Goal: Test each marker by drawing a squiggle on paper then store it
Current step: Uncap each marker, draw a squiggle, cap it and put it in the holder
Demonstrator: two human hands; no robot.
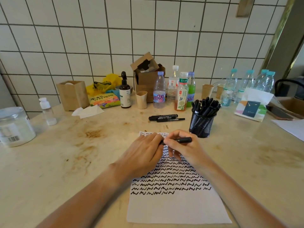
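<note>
While you look down through the head camera, your two hands meet at the centre of the frame over one white sheet of paper (177, 208) covered with rows of black squiggles. Your left hand (143, 150) is curled, its fingertips closed on the left end of one black marker (182, 140); your right hand (182, 148) pinches the barrel of the same marker, which lies roughly level above the paper's upper part. Whether its cap is on, you cannot tell. Two more black markers (166, 118) lie side by side on the stained beige tabletop (69, 162) just above your hands. Right of them stands one black mesh pen cup (201, 125), crowded with upright markers. Along the tiled wall at the back, four drink bottles (174, 89) cluster at centre and several clear water bottles (250, 83) at upper right.
</note>
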